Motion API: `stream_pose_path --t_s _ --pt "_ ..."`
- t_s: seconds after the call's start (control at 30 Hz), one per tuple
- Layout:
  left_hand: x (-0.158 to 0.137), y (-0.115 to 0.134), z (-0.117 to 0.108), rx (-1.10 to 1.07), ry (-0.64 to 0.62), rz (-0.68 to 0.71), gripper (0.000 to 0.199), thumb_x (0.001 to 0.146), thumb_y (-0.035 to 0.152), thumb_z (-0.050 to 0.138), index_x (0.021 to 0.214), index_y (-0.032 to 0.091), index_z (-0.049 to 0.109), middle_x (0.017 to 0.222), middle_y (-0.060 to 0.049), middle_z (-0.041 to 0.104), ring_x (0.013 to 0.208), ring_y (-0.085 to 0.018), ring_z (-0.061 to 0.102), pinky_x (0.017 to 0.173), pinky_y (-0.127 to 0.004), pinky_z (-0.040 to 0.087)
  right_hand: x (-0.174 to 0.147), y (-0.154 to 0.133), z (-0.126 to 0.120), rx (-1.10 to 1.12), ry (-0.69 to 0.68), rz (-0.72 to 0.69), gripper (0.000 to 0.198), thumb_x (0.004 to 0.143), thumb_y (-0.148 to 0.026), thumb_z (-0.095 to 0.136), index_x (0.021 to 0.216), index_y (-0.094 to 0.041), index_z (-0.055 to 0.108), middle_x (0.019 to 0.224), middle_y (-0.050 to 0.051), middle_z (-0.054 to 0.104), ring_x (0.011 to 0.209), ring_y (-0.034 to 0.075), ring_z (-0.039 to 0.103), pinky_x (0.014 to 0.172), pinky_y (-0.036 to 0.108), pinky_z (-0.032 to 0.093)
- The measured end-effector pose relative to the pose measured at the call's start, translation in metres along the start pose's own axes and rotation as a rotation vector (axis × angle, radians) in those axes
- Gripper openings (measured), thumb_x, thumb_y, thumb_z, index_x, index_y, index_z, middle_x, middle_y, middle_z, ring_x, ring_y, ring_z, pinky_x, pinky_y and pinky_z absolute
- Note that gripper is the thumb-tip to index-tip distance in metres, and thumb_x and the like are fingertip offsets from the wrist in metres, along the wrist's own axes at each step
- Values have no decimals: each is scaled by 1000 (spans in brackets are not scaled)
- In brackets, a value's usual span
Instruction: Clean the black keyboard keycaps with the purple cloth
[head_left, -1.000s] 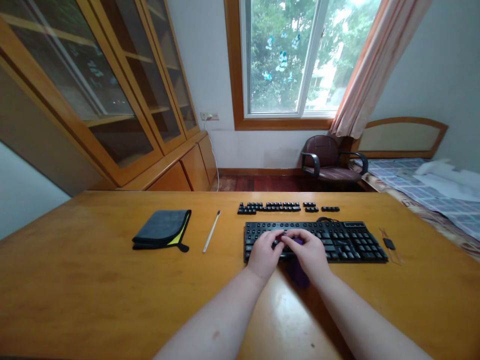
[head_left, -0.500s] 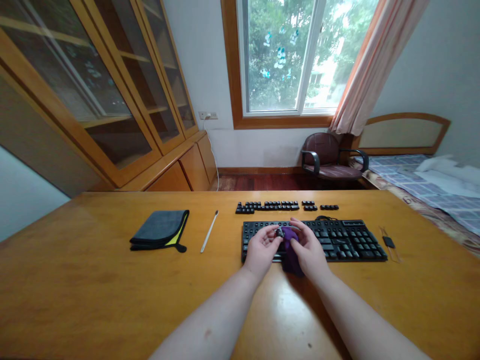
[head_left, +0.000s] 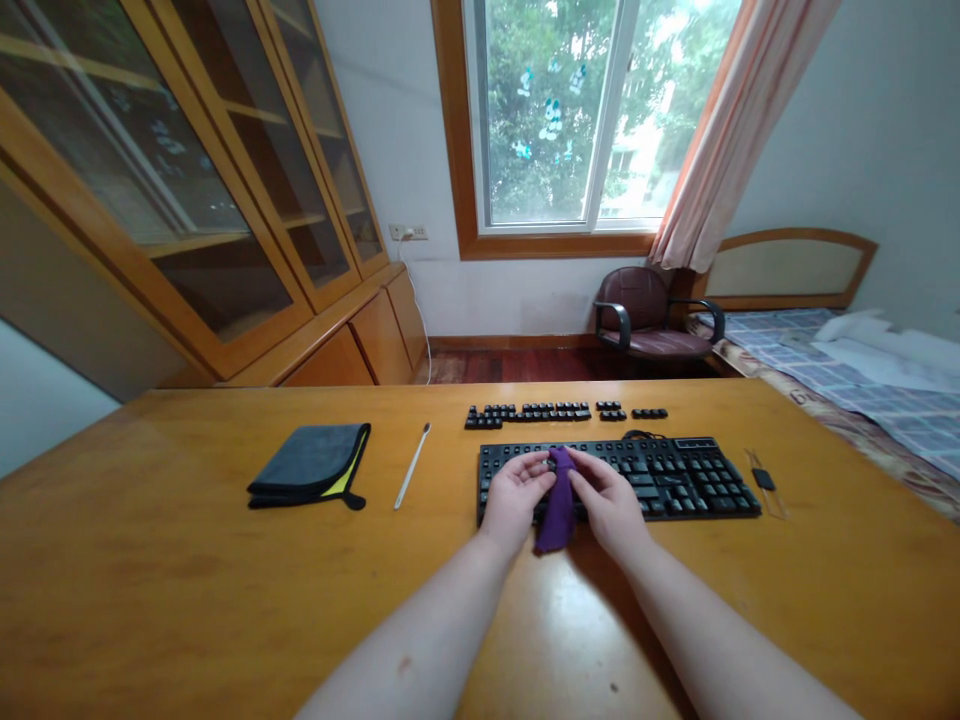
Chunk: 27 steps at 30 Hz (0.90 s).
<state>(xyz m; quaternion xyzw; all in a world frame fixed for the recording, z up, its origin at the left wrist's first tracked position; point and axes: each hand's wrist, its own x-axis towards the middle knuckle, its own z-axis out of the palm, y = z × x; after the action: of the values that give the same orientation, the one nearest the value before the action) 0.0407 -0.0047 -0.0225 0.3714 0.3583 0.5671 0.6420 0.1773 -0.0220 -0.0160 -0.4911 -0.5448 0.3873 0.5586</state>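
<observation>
Above the left half of a black keyboard, my two hands meet around a purple cloth. My left hand pinches a small dark keycap, mostly covered by fingers and cloth. My right hand is closed on the cloth and presses it against the keycap. The cloth's loose end hangs down toward the desk, in front of the keyboard's near edge. Several keys at the keyboard's upper left have their caps off. Behind the keyboard, loose black keycaps lie in rows.
On the wooden desk, a folded grey cloth with yellow lining lies at left, beside a white toothbrush-like brush. A wire keycap puller rests right of the keyboard. Beyond the desk stand a chair and a bed.
The purple cloth has been drawn over the keycap, covering more of it, and its loose end has swung left. My right hand has moved closer to my left. The view has shifted slightly.
</observation>
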Motion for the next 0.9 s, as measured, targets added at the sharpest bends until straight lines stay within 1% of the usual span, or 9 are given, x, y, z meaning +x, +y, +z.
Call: stream_pose_path --t_s 0.07,0.13,0.23,0.3,0.43,0.63,0.77,0.9 --pt "0 -1 0 -17 13 12 31 60 24 77 88 14 66 84 -6 69 78 -15 63 81 -30 48 0 -1 1 31 5 18 31 77 -35 60 106 -23 65 110 7 66 104 23 58 95 41 42" --pt "0 -1 0 -13 16 15 27 61 25 76 84 14 66 82 -5 69 75 -13 63 79 -29 48 -1 -3 1 43 -27 17 29 78 -35 60 103 -23 67 106 7 67 103 23 59 94 41 42" --pt "-2 0 1 -5 16 15 25 62 25 75 83 15 66 80 -4 69 73 -13 62 76 -27 48 0 -5 0 31 -82 -35 27 77 -34 61 101 -22 67 102 7 67 99 23 60 90 39 45" --pt "-3 1 2 7 19 18 23 62 25 75 82 15 66 79 -3 69 72 -12 62 74 -26 47 1 -4 -2 -9 -92 -88 26 75 -31 63 99 -22 68 101 7 67 97 23 60 88 38 46" --pt "-6 3 4 72 4 12 18 61 23 74 76 15 67 75 -2 69 70 -13 61 71 -26 48 2 -2 -6 -92 -68 -157 18 71 -27 66 87 -23 71 94 6 67 91 22 60 85 37 47" --pt "-8 7 4 169 16 49 13 61 21 72 73 15 69 74 -3 69 71 -14 62 73 -27 48 3 0 -9 -44 -26 -158 9 68 -27 69 75 -23 73 83 5 68 81 20 62 78 36 49" --pt "-8 8 4 193 9 48 13 63 21 71 74 15 69 76 -4 70 71 -14 63 72 -27 49 2 -3 -8 -50 -16 -156 7 71 -28 68 71 -23 73 79 5 67 77 19 62 74 34 50" --pt "-8 6 4 177 4 26 19 61 21 73 79 14 69 80 -6 71 74 -16 64 75 -29 50 2 -6 -7 -64 51 -161 8 71 -29 67 70 -22 72 77 5 67 75 19 61 74 35 50"
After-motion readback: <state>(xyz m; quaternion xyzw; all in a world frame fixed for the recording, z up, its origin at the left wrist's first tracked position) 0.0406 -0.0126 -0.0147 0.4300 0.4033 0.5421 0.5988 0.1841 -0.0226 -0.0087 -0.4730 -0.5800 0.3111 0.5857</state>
